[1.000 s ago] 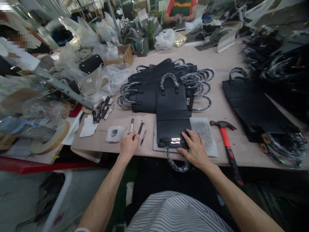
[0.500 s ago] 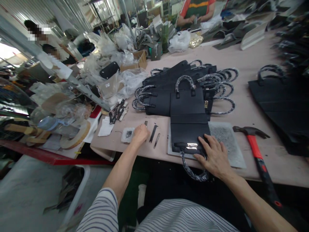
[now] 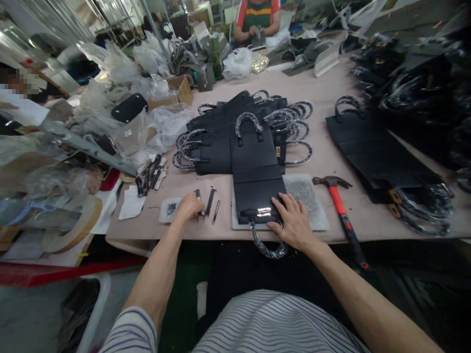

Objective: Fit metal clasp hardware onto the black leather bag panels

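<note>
A black handbag (image 3: 257,189) lies flat on a grey pad (image 3: 309,196) at the table's near edge, its wrapped handle (image 3: 265,245) hanging over the edge. A shiny metal clasp (image 3: 264,212) sits near its lower end. My right hand (image 3: 292,223) rests open on the bag just right of the clasp. My left hand (image 3: 188,207) is closed in a pinch over small dark metal tools (image 3: 210,202) lying left of the bag, beside a small white pad of tiny parts (image 3: 170,209).
A red-handled hammer (image 3: 342,211) lies right of the pad. A stack of black handbags (image 3: 239,127) fills the middle of the table, more bags (image 3: 379,152) at right. Plastic bags and clutter (image 3: 110,113) crowd the left. Another person (image 3: 257,17) works at the far end.
My left hand moved from the thin tools to the white pad of parts and back to the tools. The right hand stayed flat on the bag. The camera swung left, then right.
</note>
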